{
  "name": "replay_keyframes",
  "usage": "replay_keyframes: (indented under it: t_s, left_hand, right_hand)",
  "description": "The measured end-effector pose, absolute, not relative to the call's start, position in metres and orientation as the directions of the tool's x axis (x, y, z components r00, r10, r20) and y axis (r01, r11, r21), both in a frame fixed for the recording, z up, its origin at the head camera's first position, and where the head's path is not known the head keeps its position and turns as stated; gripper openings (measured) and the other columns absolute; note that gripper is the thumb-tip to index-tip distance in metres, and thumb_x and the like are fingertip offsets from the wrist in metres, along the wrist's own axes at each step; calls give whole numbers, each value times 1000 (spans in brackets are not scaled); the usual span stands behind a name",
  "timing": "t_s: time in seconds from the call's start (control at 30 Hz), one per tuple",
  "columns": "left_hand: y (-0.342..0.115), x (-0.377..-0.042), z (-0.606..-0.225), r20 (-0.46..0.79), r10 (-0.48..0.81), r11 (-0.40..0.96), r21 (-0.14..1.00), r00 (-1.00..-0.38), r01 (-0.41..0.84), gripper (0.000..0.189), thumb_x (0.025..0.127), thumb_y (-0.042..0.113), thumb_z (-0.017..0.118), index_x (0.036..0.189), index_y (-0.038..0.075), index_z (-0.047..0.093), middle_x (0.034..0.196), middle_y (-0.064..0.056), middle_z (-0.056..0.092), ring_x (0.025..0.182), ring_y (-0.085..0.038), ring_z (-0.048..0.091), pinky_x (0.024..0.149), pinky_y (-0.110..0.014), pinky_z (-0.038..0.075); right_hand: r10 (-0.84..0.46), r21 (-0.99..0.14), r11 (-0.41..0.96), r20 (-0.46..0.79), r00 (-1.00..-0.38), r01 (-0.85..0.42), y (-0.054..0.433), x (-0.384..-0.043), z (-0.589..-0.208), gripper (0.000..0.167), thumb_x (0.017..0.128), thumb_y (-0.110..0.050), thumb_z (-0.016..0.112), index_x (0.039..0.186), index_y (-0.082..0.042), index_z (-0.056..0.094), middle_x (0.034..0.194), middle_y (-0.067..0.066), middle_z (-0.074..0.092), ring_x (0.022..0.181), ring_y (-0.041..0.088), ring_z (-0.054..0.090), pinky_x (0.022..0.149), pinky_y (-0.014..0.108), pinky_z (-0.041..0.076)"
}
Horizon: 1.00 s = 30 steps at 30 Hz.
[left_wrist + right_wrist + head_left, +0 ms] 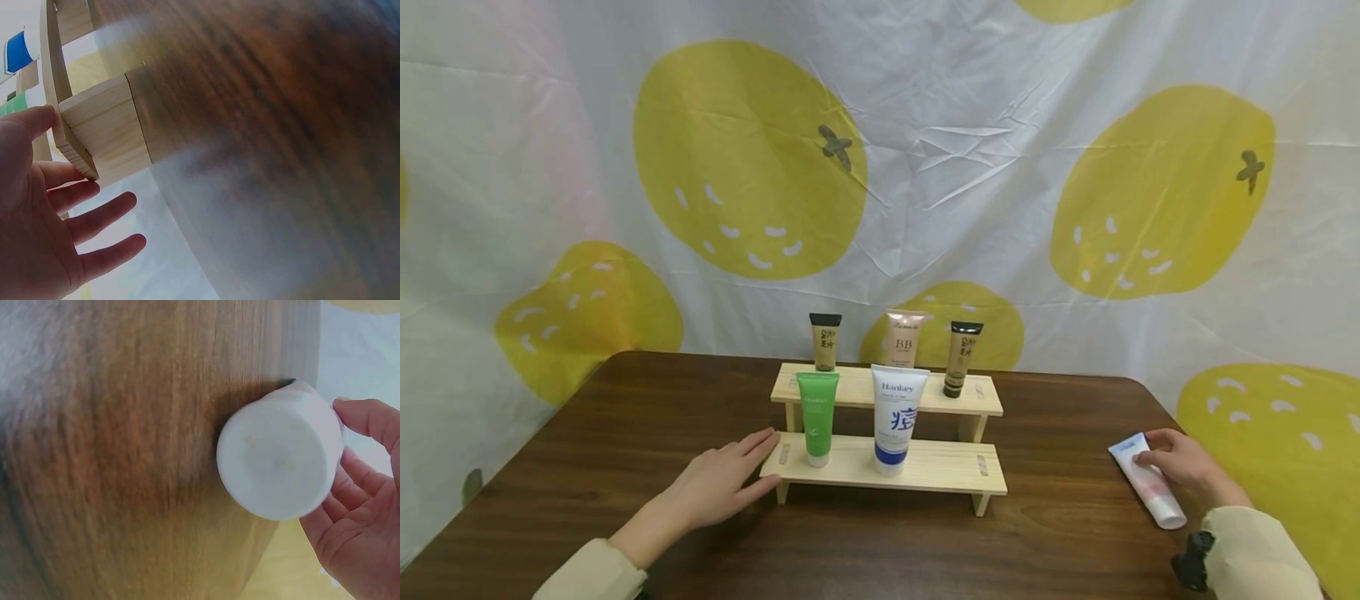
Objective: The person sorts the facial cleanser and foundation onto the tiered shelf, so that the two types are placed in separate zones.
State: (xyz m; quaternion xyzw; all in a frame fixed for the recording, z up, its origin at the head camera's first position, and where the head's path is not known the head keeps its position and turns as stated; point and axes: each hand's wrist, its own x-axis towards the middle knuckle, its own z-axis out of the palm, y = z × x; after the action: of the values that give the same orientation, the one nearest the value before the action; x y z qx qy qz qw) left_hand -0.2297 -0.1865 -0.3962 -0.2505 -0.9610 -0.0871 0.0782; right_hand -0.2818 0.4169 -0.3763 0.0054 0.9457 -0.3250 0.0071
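My left hand [722, 479] touches the left end of the lower wooden shelf [925, 471], its fingers fairly straight and spread. In the left wrist view, thumb and fingertips meet the board's end [78, 159]. A green squeeze tube [818, 417] and a white Hankey tube [897, 417] with blue marks stand on this step. Far to the right, my right hand [1183, 462] pinches a white and pink squeeze tube [1150, 483] low over the table, thumb on its face. Its round white cap [278, 462] faces the right wrist camera.
Behind, an upper wooden shelf [868, 385] carries two small gold tubes with black ends, one left [825, 343] and one right [961, 358], and a pinkish BB tube [903, 340] between them. The dark wooden table [1060, 467] ends at a fruit-patterned curtain [955, 167].
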Motion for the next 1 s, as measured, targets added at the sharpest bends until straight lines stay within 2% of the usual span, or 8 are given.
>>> replay_keyframes:
  t_s: [0.37,0.53,0.77,1.0]
  left_hand:
    - [-186,-229,-396,193,465,861,130,-864,492,63,89,50,42,133,5,41,132,-12,39,104,-32,51,75,-51,41]
    - [-186,-230,-396,195,462,863,126,-865,489,63,89,50,41,132,5,42,132,-12,40,104,-32,51,75,-50,42]
    - [-186,-230,-396,191,465,861,129,-865,491,63,89,50,42,133,5,41,132,-12,39,103,-31,51,74,-50,42]
    - [-186,-230,-396,188,462,863,128,-866,488,64,88,51,41,133,6,41,132,-12,39,104,-32,51,75,-51,41]
  right_hand:
    - [-53,-631,775,-3,-999,-39,414,-279,-370,49,81,-8,58,109,24,34,87,25,54,74,25,53,60,34,47]
    - [-90,-619,781,27,-996,-87,410,-278,-367,46,82,-7,59,107,25,36,90,29,54,76,27,53,61,34,48]
    - [-149,-688,713,39,-988,-135,403,-277,-361,41,83,-5,58,110,18,38,90,20,54,75,24,53,60,35,49]
    - [-194,-704,688,58,-979,-178,390,-275,-350,41,84,-11,60,113,13,40,93,19,53,77,24,53,62,37,49]
